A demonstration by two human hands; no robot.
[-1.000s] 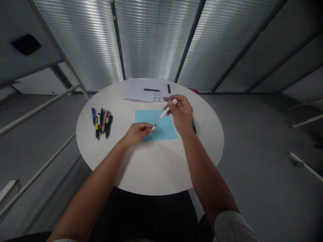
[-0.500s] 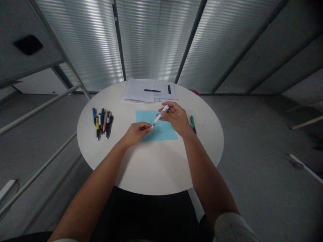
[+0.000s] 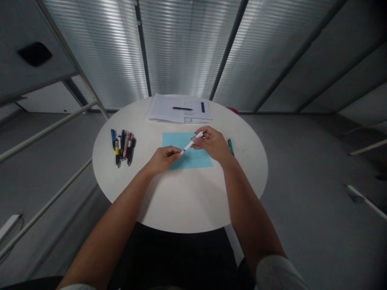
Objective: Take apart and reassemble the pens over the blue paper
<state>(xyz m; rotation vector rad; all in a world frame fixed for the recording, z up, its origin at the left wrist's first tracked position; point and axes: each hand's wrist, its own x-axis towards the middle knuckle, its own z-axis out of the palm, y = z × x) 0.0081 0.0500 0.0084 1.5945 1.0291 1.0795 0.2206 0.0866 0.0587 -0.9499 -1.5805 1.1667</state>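
Note:
A white pen (image 3: 189,145) slants between my hands, its upper end to the right. My left hand (image 3: 162,160) pinches the lower tip between thumb and fingers. Round the upper part close the fingertips of my right hand (image 3: 213,146). Under the pen and hands lies a light blue sheet of paper (image 3: 196,162). Just to the right of my right wrist is a green and black pen (image 3: 231,146), partly hidden by the arm.
A cluster of several pens (image 3: 122,147) lies on the left of the round white table (image 3: 187,205). At the far side are stacked papers (image 3: 166,112) with a black pen (image 3: 182,108) on top. Metal rails (image 3: 48,131) stand left of the table.
My right hand has come down slightly and a little to the right, so the pen lies at a flatter slant. My left hand has hardly moved.

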